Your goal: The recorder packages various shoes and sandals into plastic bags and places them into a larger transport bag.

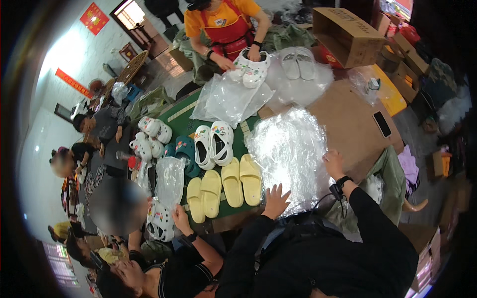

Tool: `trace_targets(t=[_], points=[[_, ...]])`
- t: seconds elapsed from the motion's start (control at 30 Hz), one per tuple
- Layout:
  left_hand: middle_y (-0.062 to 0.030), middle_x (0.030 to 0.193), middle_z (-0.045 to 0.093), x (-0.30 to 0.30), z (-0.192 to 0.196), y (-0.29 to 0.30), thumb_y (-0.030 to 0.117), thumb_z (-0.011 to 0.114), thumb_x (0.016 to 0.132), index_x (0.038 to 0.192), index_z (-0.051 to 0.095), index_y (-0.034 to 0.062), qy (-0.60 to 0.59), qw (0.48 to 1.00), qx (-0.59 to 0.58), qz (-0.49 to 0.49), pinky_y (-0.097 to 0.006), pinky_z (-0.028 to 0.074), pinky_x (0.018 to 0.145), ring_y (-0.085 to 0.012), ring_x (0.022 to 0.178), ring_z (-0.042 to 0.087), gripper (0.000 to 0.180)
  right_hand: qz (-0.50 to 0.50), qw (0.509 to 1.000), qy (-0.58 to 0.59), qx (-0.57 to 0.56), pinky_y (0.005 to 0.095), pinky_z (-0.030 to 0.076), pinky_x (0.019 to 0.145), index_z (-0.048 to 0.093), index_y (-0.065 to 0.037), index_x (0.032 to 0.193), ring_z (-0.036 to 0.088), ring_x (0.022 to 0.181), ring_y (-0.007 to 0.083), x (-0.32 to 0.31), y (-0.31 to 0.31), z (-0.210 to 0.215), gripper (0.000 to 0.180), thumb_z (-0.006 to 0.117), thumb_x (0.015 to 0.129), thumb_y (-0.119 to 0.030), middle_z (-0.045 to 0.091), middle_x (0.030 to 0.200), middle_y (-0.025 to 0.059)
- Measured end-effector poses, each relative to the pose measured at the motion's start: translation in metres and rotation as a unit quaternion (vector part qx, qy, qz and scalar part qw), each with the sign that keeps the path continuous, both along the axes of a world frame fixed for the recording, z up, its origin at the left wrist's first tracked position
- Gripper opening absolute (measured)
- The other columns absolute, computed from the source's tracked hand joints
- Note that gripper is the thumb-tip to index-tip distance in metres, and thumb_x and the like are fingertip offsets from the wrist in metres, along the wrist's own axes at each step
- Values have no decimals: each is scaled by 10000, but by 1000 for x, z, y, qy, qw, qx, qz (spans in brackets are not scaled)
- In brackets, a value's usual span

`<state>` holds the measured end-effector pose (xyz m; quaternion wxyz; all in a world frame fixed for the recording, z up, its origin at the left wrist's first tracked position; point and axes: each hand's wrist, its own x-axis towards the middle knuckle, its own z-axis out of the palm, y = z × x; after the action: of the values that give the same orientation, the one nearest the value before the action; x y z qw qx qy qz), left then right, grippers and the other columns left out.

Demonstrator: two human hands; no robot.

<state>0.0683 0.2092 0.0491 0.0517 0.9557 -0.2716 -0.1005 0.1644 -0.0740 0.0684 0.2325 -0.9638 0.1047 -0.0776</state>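
Note:
A stack of clear plastic bags (290, 159) lies on the table in front of me, shining with glare. My left hand (276, 201) rests on its lower left corner, fingers spread and holding nothing. At the stack's right edge is my right hand (334, 164), its fingers apart and slightly bent against the plastic. Two pairs of pale yellow slides (231, 184) sit just left of the bags. Behind them stand white clogs with colourful charms (221, 141), next to dark teal clogs (186, 154).
Across the table a person in a red apron handles white clogs (254, 69) over clear bags; grey slides (298, 63) lie beside. At left, another person holds a clear bag (169, 181) near a charmed clog (159, 221). A phone (382, 124) and cardboard box (348, 37) are at right.

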Motion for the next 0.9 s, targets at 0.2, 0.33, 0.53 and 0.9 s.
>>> trace_targets(t=[0.2,0.33,0.53,0.9], points=[[-138,1392,268,-1,8,-17,257,527,802,1289,420,257,-8,1000,20,20,-598,145,997,-379,1274,224,499,54,964,-13,260,327,430,605,601,2,804,569,673,238,18,-30,-19,129,566,760,-115,592,750,133],[-140,1389,266,-6,2,-14,121,472,798,1304,399,240,-10,999,15,30,-592,189,985,-362,1272,245,525,83,966,92,226,372,433,532,584,34,766,569,556,248,-12,-45,0,219,576,730,-182,585,627,146],[-130,1363,310,-16,4,-7,113,484,801,1258,447,227,-19,1000,-9,13,-573,247,964,-335,1252,287,472,92,952,275,97,363,455,587,593,18,796,600,659,265,-13,-53,20,343,665,678,-296,609,718,162],[-121,1344,339,-18,4,-11,125,501,790,1206,502,232,-20,1000,-24,-4,-539,284,963,-321,1234,318,430,66,967,166,179,344,440,601,551,21,737,557,640,225,30,-57,-62,228,666,688,-170,573,668,121]])
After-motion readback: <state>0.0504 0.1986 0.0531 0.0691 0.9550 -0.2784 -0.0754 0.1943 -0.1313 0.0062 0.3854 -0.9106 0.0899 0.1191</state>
